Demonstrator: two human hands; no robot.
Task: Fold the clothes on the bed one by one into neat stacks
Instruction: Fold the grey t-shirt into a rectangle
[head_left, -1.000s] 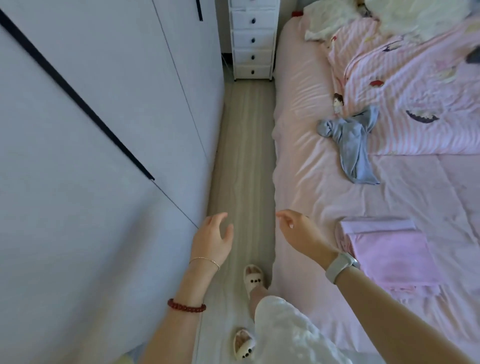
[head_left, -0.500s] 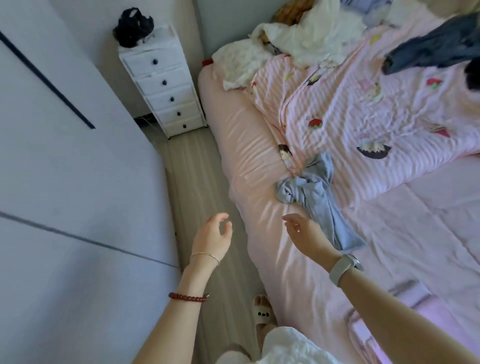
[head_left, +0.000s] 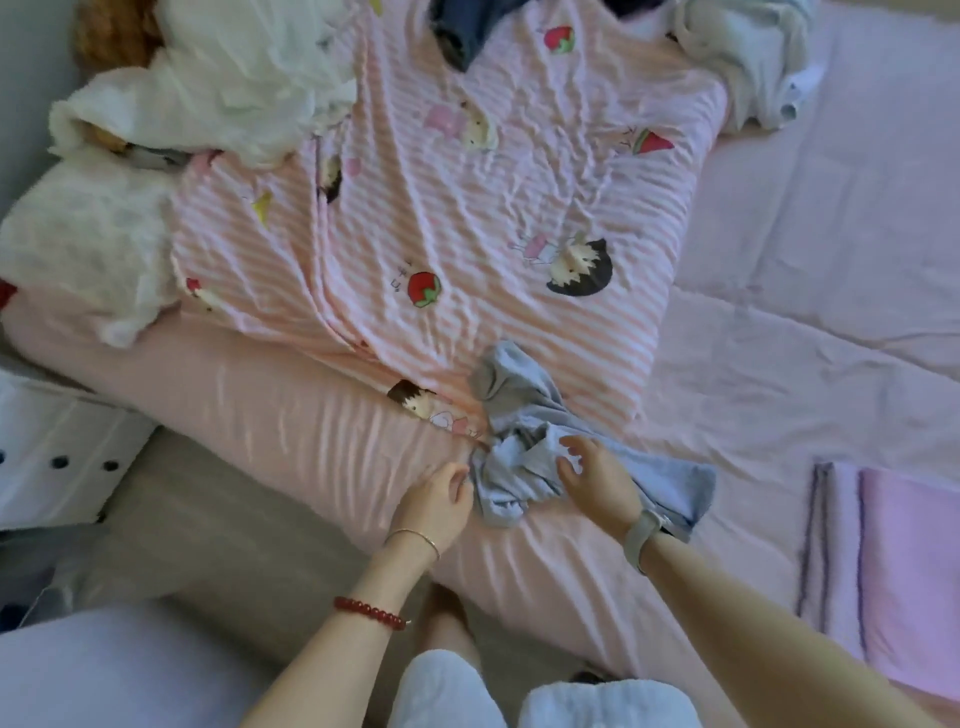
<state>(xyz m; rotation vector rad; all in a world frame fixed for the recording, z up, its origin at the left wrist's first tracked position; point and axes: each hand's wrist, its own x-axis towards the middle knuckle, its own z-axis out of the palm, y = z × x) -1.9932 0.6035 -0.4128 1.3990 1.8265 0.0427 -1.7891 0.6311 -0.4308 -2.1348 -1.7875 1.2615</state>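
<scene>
A crumpled light blue garment (head_left: 524, 410) lies near the bed's front edge, partly on the pink striped quilt (head_left: 493, 208). My right hand (head_left: 592, 480) hovers over its middle with fingers spread and curved, holding nothing. At the garment's left edge is my left hand (head_left: 434, 501), fingers loosely curled and just touching the cloth. A folded pink stack (head_left: 914, 571) sits on the sheet to the right.
Unfolded clothes lie at the head of the bed: a white heap (head_left: 234, 78), a dark garment (head_left: 462, 31) and a pale one (head_left: 748, 57). A white drawer unit (head_left: 47, 452) stands at the left. I stand in the narrow floor strip beside the pink bed sheet (head_left: 311, 426).
The view has swung from the wardrobe and floor onto the bed. Both hands moved forward from beside the bed to the light blue garment.
</scene>
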